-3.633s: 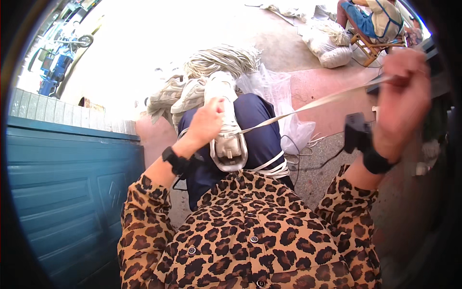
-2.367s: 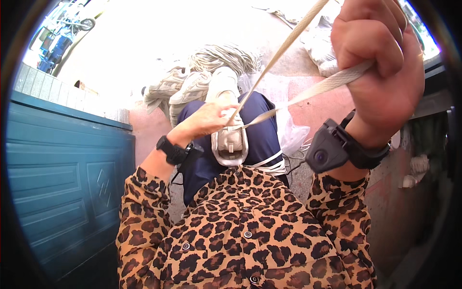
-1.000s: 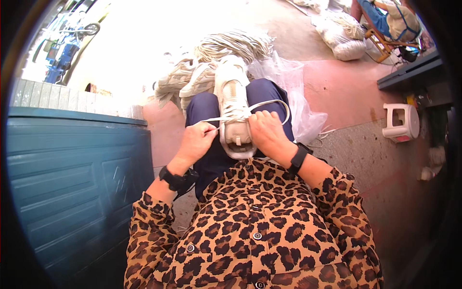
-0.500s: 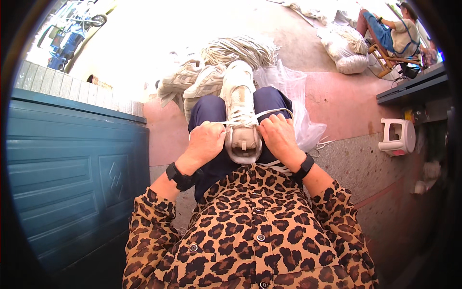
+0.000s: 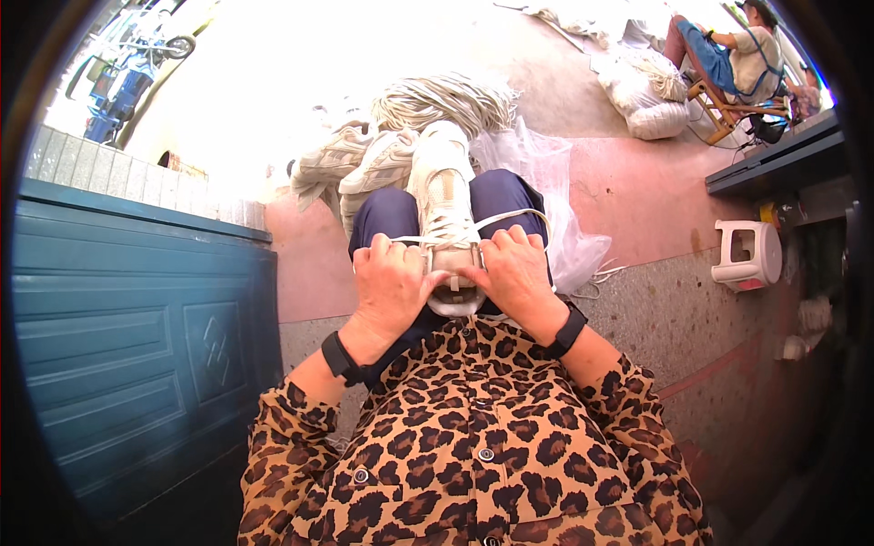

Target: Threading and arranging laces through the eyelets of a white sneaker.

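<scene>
A cream-white sneaker (image 5: 443, 168) rests between my knees, its toe pointing away from me and its heel opening toward my body. Pale laces (image 5: 448, 229) criss-cross over its front, and a loose lace end runs out to each side. My left hand (image 5: 393, 284) is closed on the left edge of the shoe's collar, its thumb pressing on the tongue. On the opposite edge my right hand (image 5: 517, 278) grips in the same way, the thumbs nearly meeting over the tongue (image 5: 448, 261). Curled fingers partly hide where the laces pass under each hand.
Beyond my knees lie several more sneakers (image 5: 332, 155), a bundle of pale laces (image 5: 446, 100) and a clear plastic bag (image 5: 569, 209). A blue panelled door (image 5: 137, 318) stands at left. At right are a white stool (image 5: 748, 255) and, farther off, a seated person (image 5: 742, 59).
Both hands have shifted from the laces beside the shoe nearer to the collar. My thumbs have come inward onto the tongue.
</scene>
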`<state>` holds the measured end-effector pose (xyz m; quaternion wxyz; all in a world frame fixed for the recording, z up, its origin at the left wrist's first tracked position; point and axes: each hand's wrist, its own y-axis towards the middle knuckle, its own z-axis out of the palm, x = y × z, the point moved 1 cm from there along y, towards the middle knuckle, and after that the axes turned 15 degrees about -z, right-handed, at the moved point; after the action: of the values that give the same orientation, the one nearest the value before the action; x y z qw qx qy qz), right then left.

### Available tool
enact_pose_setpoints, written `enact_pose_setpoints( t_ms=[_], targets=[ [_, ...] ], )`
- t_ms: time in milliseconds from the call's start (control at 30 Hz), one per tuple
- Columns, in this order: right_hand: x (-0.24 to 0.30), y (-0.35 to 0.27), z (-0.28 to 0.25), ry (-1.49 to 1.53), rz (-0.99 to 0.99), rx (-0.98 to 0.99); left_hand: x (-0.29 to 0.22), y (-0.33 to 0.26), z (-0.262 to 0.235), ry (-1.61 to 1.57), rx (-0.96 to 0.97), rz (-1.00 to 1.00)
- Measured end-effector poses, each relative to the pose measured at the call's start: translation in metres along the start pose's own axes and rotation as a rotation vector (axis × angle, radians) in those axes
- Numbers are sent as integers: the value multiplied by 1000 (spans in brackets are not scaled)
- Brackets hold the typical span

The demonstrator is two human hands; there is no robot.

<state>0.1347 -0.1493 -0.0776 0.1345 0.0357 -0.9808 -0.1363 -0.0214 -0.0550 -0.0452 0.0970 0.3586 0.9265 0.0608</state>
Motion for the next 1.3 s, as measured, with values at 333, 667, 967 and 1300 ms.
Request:
enact_pose_setpoints(
  t_ms=[333, 667, 967, 1300],
  targets=[
    [-23, -6, 15, 615, 119, -209, 33, 0, 36, -638, 242, -177],
    [-29, -3, 11, 180, -321, -45, -7, 45, 42, -416, 26, 166],
    [-5, -2, 4, 48, -333, -198, -3, 60, 18, -1195, 676, -368],
    [49, 43, -152, 938, -532, -574, -42, 83, 72, -531, 580, 157]
  ],
)
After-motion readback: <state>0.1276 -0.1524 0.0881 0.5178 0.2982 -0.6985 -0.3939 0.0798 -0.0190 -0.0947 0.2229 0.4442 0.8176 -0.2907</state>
